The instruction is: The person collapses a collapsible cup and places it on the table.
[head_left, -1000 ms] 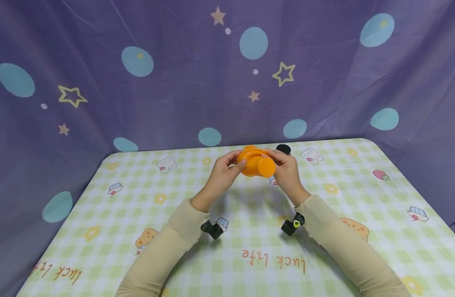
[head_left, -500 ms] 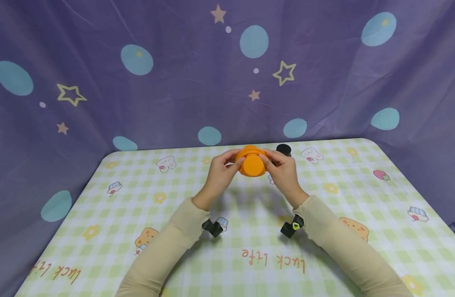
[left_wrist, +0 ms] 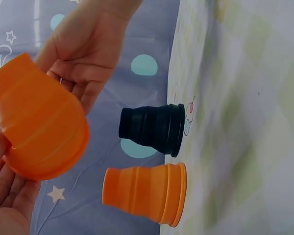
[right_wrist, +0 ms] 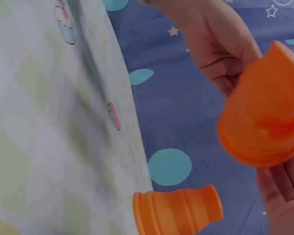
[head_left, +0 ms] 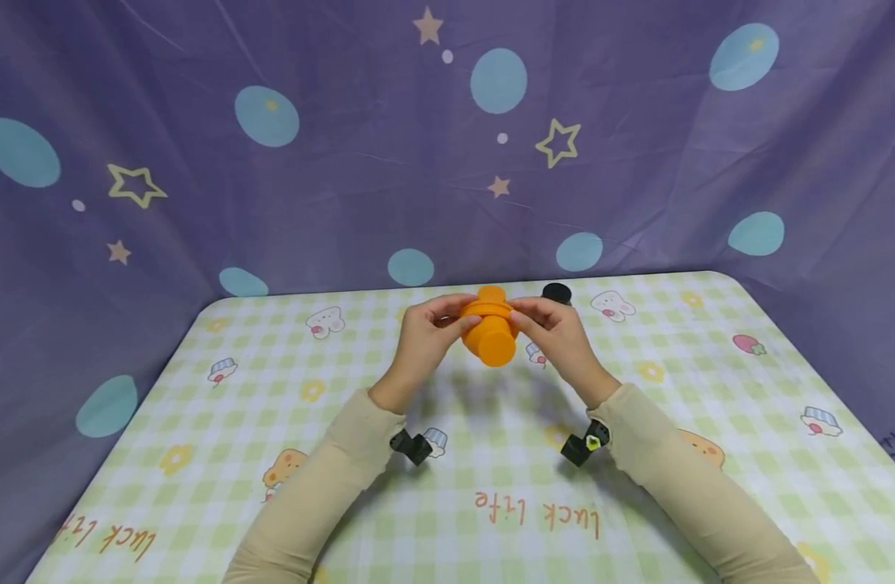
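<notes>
An orange collapsible cup (head_left: 496, 347) with stepped walls is held above the table between both hands, its narrow end tilted toward me. My left hand (head_left: 423, 345) pinches it near the wide rim, thumb on the near side. The right hand (head_left: 564, 345) grips the opposite side in the same way. In the right wrist view the held cup (right_wrist: 264, 107) has a crease in its wall. Behind it, a second orange cup (left_wrist: 144, 193) stands upside down on the table. Beside that one is a black cup (left_wrist: 152, 129), also wide end down.
A green-and-white checked cloth (head_left: 520, 454) with printed cartoons covers the table. A purple curtain (head_left: 359, 178) with stars and blue ovals hangs right behind the table's far edge. Small black cameras (head_left: 412, 446) sit on both wrists.
The held cup's narrow end has swung from the right to the middle, then lower toward me. Both hands keep hold of the cup throughout.
</notes>
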Demonstrator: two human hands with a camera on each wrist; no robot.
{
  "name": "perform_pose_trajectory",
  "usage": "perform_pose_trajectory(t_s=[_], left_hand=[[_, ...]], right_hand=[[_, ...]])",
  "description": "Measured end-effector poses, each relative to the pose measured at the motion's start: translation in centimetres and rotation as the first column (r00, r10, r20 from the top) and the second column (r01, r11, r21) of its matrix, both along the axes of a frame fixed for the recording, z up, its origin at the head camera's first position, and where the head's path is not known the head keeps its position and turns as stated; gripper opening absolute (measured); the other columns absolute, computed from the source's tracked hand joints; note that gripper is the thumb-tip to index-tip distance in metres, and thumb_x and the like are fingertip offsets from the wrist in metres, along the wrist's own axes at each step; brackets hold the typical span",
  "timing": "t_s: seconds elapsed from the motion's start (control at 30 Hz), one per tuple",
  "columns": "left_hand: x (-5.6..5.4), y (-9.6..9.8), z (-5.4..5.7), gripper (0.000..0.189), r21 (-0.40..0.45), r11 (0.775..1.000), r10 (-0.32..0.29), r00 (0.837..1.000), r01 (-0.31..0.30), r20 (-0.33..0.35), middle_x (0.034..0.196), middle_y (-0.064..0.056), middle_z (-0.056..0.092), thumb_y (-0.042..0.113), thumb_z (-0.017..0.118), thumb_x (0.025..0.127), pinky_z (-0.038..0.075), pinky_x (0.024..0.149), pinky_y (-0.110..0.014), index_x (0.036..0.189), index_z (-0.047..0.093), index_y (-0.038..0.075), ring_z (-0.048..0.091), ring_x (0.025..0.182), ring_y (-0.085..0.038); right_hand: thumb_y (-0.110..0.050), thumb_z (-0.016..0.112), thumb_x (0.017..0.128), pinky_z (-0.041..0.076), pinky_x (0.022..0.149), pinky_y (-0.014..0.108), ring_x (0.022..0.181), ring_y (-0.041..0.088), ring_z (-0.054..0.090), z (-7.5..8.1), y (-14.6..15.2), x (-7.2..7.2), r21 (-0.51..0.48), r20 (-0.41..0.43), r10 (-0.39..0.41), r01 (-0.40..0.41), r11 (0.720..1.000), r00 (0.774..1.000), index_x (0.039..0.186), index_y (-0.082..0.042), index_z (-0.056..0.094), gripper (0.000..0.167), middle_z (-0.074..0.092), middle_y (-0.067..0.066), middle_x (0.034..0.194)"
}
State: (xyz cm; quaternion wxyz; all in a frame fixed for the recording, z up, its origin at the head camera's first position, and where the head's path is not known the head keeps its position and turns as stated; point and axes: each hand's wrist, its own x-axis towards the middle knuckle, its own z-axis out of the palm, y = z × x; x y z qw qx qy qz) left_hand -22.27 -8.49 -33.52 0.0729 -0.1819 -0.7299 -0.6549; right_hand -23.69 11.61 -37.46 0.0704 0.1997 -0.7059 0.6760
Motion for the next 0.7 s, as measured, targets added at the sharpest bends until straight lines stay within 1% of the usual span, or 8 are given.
perform_pose_trajectory(t_s=[0.07, 0.13, 0.27, 0.37, 0.43, 0.67, 0.7], left_hand=[[0.1, 0.0, 0.0, 0.027, -0.026, 1.0, -0.002, 1.0, 0.001, -0.008, 0.103, -0.022, 0.067, 0.0, 0.071, 0.082, 0.054, 0.079, -0.025, 0.107, 0.067, -0.008, 0.063, 0.084, -0.014], [0.2, 0.0, 0.0, 0.026, -0.057, 0.998, -0.008, 0.999, 0.006, -0.032, 0.102, -0.022, 0.068, 0.0, 0.072, 0.081, 0.054, 0.082, -0.027, 0.106, 0.068, -0.008, 0.064, 0.087, -0.018], [0.4, 0.0, 0.0, 0.025, -0.095, 0.995, -0.028, 0.996, 0.02, -0.085, 0.103, -0.021, 0.068, 0.0, 0.072, 0.08, 0.052, 0.089, -0.031, 0.104, 0.068, -0.008, 0.064, 0.092, -0.025], [0.4, 0.0, 0.0, 0.025, -0.101, 0.995, -0.036, 0.994, 0.025, -0.107, 0.102, -0.02, 0.068, 0.001, 0.073, 0.08, 0.051, 0.09, -0.032, 0.103, 0.069, -0.007, 0.064, 0.093, -0.025], [0.3, -0.1, -0.1, 0.024, -0.102, 0.994, -0.038, 0.993, 0.026, -0.114, 0.102, -0.019, 0.069, 0.0, 0.073, 0.08, 0.051, 0.09, -0.032, 0.102, 0.069, -0.008, 0.064, 0.092, -0.024], [-1.4, -0.4, -2.2, 0.025, -0.114, 0.993, -0.048, 0.99, 0.032, -0.134, 0.104, -0.016, 0.07, 0.005, 0.074, 0.079, 0.05, 0.091, -0.03, 0.103, 0.07, -0.003, 0.065, 0.095, -0.022], [-1.5, -0.5, -2.3, 0.025, -0.118, 0.992, -0.051, 0.989, 0.035, -0.141, 0.103, -0.015, 0.07, 0.006, 0.074, 0.08, 0.05, 0.091, -0.03, 0.103, 0.071, -0.002, 0.065, 0.096, -0.021]], right_hand=[[-0.016, 0.063, 0.091, 0.054, 0.078, 0.027, 0.081, 0.014, 0.063, 0.4, 0.0, 0.0, 0.048, 0.003, 0.008, -0.008, 0.999, 1.0, 0.113, 0.001, 0.065, 0.028, 0.069, -0.001, 0.096], [-0.019, 0.065, 0.09, 0.054, 0.077, 0.027, 0.081, 0.015, 0.064, 0.8, 0.0, 0.1, 0.09, 0.009, 0.023, -0.024, 0.996, 1.0, 0.112, -0.002, 0.066, 0.028, 0.069, 0.004, 0.1], [-0.017, 0.067, 0.088, 0.056, 0.074, 0.028, 0.08, 0.018, 0.067, 1.4, -0.2, 0.2, 0.15, 0.013, 0.081, -0.082, 0.985, 0.997, 0.112, -0.001, 0.066, 0.028, 0.067, 0.013, 0.107], [-0.014, 0.067, 0.089, 0.056, 0.073, 0.028, 0.08, 0.018, 0.067, 1.7, -0.3, 0.1, 0.18, 0.011, 0.118, -0.119, 0.976, 0.993, 0.112, 0.001, 0.066, 0.028, 0.067, 0.016, 0.107], [-0.014, 0.066, 0.089, 0.056, 0.074, 0.028, 0.08, 0.018, 0.067, 1.7, -0.3, 0.0, 0.2, 0.014, 0.129, -0.13, 0.971, 0.992, 0.112, 0.001, 0.066, 0.027, 0.068, 0.015, 0.106], [-0.015, 0.064, 0.091, 0.055, 0.077, 0.029, 0.084, 0.017, 0.066, 1.5, -0.4, -0.2, 0.239, 0.039, 0.169, -0.173, 0.955, 0.985, 0.112, 0.0, 0.067, 0.026, 0.069, 0.013, 0.105], [-0.015, 0.064, 0.091, 0.055, 0.076, 0.029, 0.083, 0.017, 0.066, 1.5, -0.4, -0.2, 0.243, 0.039, 0.175, -0.18, 0.953, 0.984, 0.112, 0.0, 0.067, 0.026, 0.069, 0.014, 0.104]])
